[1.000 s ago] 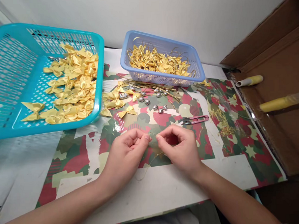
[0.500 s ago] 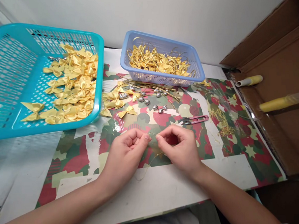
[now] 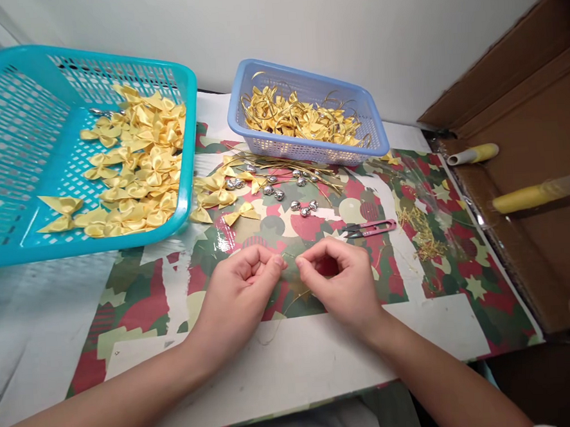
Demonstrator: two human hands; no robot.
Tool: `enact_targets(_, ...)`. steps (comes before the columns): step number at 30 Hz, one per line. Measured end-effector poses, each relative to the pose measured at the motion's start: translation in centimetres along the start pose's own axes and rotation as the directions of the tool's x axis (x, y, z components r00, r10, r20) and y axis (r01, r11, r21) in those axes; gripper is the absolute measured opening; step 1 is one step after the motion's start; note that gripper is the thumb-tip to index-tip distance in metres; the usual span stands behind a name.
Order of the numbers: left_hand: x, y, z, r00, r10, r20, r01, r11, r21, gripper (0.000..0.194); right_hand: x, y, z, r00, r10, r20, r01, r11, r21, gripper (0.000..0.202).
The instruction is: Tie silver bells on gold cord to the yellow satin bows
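Note:
My left hand (image 3: pixel 244 290) and my right hand (image 3: pixel 343 275) face each other above the patterned table cover, fingertips a small gap apart. Both are closed in a pinch. A thin gold thread (image 3: pixel 297 298) trails below from the right fingers, looping toward the white board. Fine strands show faintly in the gap between the fingertips; whether a needle is among them I cannot tell. Just beyond my right hand lie pink-handled thread snips (image 3: pixel 370 228). Past the fingertips are several small silver bells (image 3: pixel 305 211) and yellow satin bows (image 3: pixel 242 213).
At the left stands a turquoise basket (image 3: pixel 191 148) with many yellow bows. Behind, a blue basket (image 3: pixel 304 144) holds bows with gold cords. Gold wires (image 3: pixel 282 162) lie before it, thread scraps (image 3: pixel 426 234) at right. Yellow tubes (image 3: pixel 535 196) jut from the cardboard (image 3: pixel 506 129).
Both hands keep the same pinch and nearly the same place. The whole view has shifted very slightly; nothing on the table has moved.

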State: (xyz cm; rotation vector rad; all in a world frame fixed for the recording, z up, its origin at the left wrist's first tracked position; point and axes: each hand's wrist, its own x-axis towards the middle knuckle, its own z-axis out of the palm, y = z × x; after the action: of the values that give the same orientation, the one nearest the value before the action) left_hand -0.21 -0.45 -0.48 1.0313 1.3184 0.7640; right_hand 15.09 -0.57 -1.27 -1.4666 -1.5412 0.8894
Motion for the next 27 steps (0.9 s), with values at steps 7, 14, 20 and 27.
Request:
enact_targets(7, 0.1, -0.3, 0.0, 1.000, -0.009, 0.003, 0.009, 1.000, 0.005, 0.032, -0.1, 0.0, 0.0, 1.000, 0.022, 0.006, -0.022, 1.000, 0.006, 0.012)
enact_targets(14, 0.1, -0.4, -0.1, 1.000, 0.027, 0.002, -0.027, 0.999, -0.023, 0.033, 0.1, -0.3, -0.2, 0.986, 0.156, 0.065, -0.164, 0.977, 0.136, 0.011)
enact_targets(20, 0.2, -0.9, -0.1, 0.997, 0.071, 0.004, -0.071, 0.996, -0.061, 0.035, 0.2, -0.4, -0.2, 0.968, 0.219, 0.122, -0.243, 0.939, 0.245, 0.011)
enact_targets(27, 0.1, -1.3, 0.0, 0.997, 0.078, -0.025, -0.078, 0.997, -0.019, 0.038, 0.4, -0.4, -0.1, 0.977, 0.182, 0.110, -0.205, 0.946, 0.250, 0.012)
